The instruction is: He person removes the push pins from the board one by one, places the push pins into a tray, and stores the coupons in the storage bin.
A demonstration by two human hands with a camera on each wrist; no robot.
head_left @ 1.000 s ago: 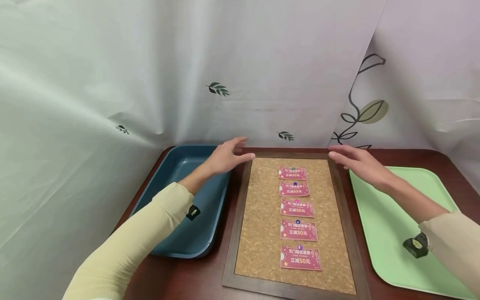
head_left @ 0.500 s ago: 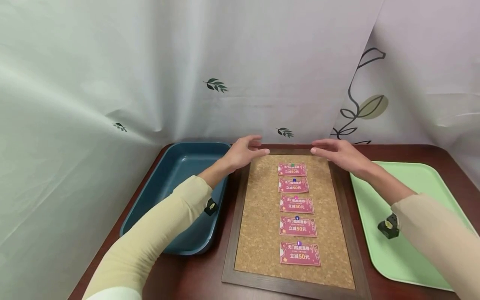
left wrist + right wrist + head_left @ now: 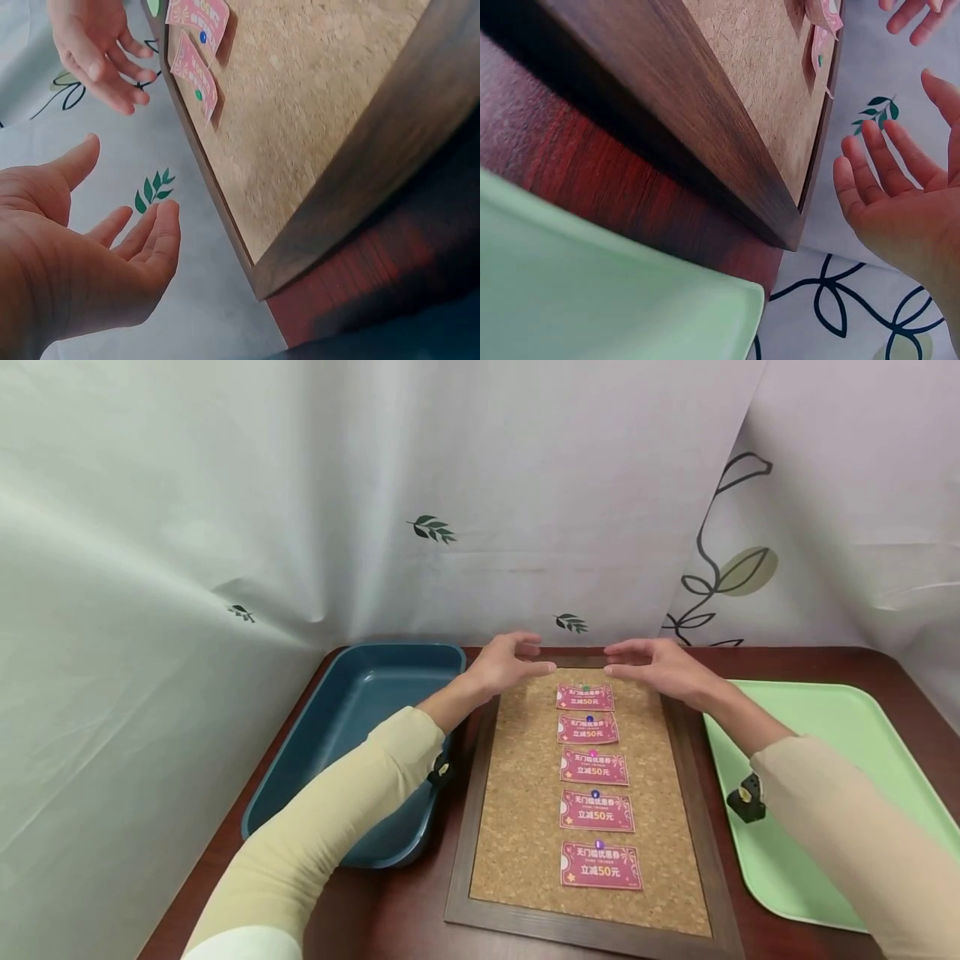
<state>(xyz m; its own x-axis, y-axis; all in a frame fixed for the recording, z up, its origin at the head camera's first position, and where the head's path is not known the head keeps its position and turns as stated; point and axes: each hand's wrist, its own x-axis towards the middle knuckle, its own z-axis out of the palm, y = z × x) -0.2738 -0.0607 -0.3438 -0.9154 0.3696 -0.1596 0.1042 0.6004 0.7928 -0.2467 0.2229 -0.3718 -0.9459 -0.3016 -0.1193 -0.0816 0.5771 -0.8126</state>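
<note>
A cork board [image 3: 517,827] in a brown wooden frame lies on the dark red table, with several pink coupons [image 3: 600,810] in a column, each under a push pin [image 3: 596,794]. Over the board's far end, my left hand [image 3: 510,664] hovers with its thumb out and fingers loosely bent, holding nothing. Facing it from the right is my right hand [image 3: 660,668], likewise holding nothing. A gap separates the two hands above the top coupon [image 3: 585,697]. In the wrist views, both hands [image 3: 112,255] appear clear of the frame, palms partly showing.
To the left of the board stands a deep blue tray [image 3: 345,681]. A flat pale green tray [image 3: 817,710] lies at the right, partly under my right sleeve [image 3: 840,810]. Behind the table rises a white sheet [image 3: 495,527] with leaf prints.
Both hands have moved inward over the board's far end, narrowing the gap between them. The coupons, pins and trays stay as they were; the camera view shifts slightly.
</note>
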